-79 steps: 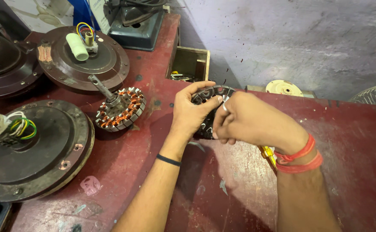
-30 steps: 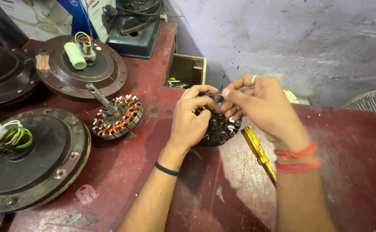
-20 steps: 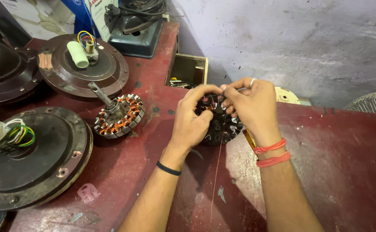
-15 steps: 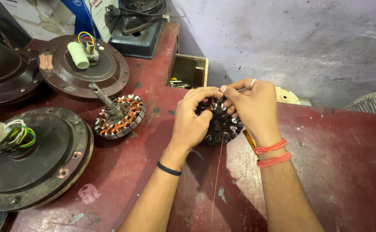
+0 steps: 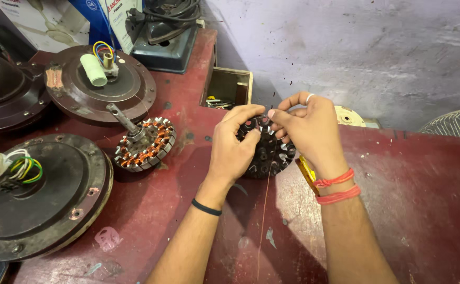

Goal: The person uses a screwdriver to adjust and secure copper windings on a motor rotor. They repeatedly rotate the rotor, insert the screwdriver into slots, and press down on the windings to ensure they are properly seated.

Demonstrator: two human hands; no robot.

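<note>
At left on the red tabletop (image 5: 424, 210) lies a wound stator (image 5: 145, 144); centre frame, the left hand (image 5: 233, 150) grips the dark stator (image 5: 267, 152); the right hand (image 5: 308, 131) pinches thin copper wire (image 5: 264, 210), which could snap if overtightened.

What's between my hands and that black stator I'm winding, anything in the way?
Nothing visible. The left hand and right hand are already on the black stator, pinching at its top edge. A thin copper wire hangs from it toward the camera.
</note>
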